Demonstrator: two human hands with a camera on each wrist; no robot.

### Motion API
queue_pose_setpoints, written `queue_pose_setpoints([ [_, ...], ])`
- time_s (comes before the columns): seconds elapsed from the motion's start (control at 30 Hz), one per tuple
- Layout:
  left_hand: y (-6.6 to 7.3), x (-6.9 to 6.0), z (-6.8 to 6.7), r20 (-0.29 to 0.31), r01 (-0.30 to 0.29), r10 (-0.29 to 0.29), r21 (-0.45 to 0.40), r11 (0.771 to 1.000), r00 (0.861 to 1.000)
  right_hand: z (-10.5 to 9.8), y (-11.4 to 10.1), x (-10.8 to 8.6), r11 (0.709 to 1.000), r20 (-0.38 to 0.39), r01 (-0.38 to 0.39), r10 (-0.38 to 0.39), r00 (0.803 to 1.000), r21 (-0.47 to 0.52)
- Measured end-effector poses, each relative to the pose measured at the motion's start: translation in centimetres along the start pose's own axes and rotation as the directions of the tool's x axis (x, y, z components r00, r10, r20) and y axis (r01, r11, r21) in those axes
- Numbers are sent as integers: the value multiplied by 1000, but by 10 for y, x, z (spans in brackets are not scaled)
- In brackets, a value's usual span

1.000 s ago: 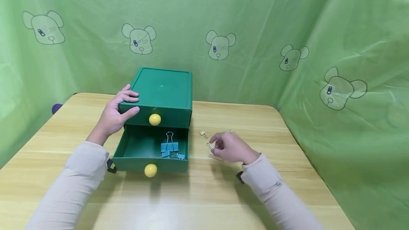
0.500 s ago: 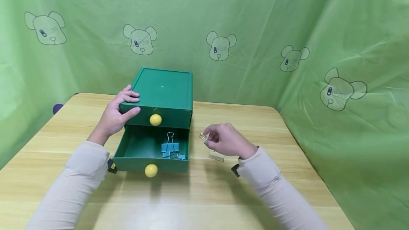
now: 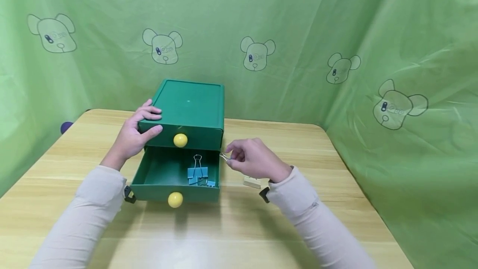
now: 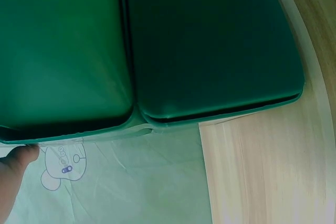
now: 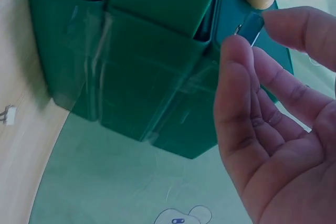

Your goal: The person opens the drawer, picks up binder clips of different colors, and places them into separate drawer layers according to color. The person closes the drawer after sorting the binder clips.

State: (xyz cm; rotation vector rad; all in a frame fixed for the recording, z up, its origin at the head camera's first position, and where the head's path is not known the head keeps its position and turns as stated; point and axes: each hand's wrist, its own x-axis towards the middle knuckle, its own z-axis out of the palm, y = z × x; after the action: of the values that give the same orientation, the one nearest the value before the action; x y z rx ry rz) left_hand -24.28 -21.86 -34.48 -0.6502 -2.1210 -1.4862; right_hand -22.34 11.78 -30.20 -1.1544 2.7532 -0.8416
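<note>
My left hand [image 3: 130,138] rests on the left front corner of a green drawer box [image 3: 190,103], its thumb on the upper drawer's front. In the left wrist view only a bit of hand [image 4: 17,163] shows beside the green plastic. The lower drawer [image 3: 157,193] stands pulled out, with several blue binder clips [image 3: 198,172] inside near its right front. My right hand [image 3: 254,159] pinches a small binder clip [image 5: 252,28] between thumb and fingertips, by the drawer's right rim. Its body looks blue in the right wrist view; fingers partly cover it.
A pale yellow binder clip [image 3: 252,182] lies on the wooden table [image 3: 298,136], right of the drawer. Another small clip [image 5: 8,115] lies on the table in the right wrist view. Yellow knobs [image 3: 175,199] stick out from both drawers. A green curtain [image 3: 209,24] hangs behind.
My right hand has lifted the small clip from beside the pale yellow one and carried it left to the lower drawer's right rim. The left hand has stayed in place.
</note>
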Motion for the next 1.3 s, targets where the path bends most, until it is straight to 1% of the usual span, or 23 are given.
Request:
queue_pose_setpoints([
  [0.23,4,0,-1,0,6,-6,6,1000,1000,4,-12,9,999,10,-34,34,999,15],
  [0.43,5,-1,1,3,4,-4,-11,1000,1000,9,-14,13,1000,16,-23,23,1000,1],
  [0.5,5,-1,1,4,5,-5,-3,1000,1000,10,-13,14,1000,16,-25,25,1000,1],
  [0.63,5,0,1,11,7,-7,6,1000,1000,13,-14,16,1000,1,-26,26,1000,14],
  [0.77,6,0,1,10,23,-23,8,1000,1000,16,-15,18,999,-24,-11,12,1000,39],
  [0.87,6,0,-1,15,34,-34,6,999,999,20,-14,19,998,-64,-10,15,998,68],
  [0.93,6,0,-3,33,45,-45,11,999,998,23,-12,20,995,-120,-10,21,992,98],
  [1.0,7,-1,-6,61,71,-71,13,997,996,25,-8,20,991,-198,-2,29,980,135],
  [1.07,8,-4,-11,105,106,-105,-7,994,989,28,-3,19,982,-278,6,49,959,191],
  [1.13,7,-10,-17,166,154,-145,-40,987,975,30,3,18,966,-340,3,88,936,259],
  [1.17,6,-14,-21,199,177,-162,-60,982,967,32,7,17,954,-356,3,108,928,298],
  [1.2,5,-19,-25,238,198,-172,-90,976,956,33,10,16,942,-359,0,128,924,337],
  [1.23,3,-24,-29,277,216,-180,-102,971,944,35,14,15,927,-350,-2,143,926,374],
  [1.27,2,-30,-32,318,230,-185,-110,967,930,36,18,13,914,-329,-5,152,932,406],
  [1.3,-1,-35,-35,359,237,-178,-128,963,916,38,21,12,902,-296,-13,156,942,432],
])
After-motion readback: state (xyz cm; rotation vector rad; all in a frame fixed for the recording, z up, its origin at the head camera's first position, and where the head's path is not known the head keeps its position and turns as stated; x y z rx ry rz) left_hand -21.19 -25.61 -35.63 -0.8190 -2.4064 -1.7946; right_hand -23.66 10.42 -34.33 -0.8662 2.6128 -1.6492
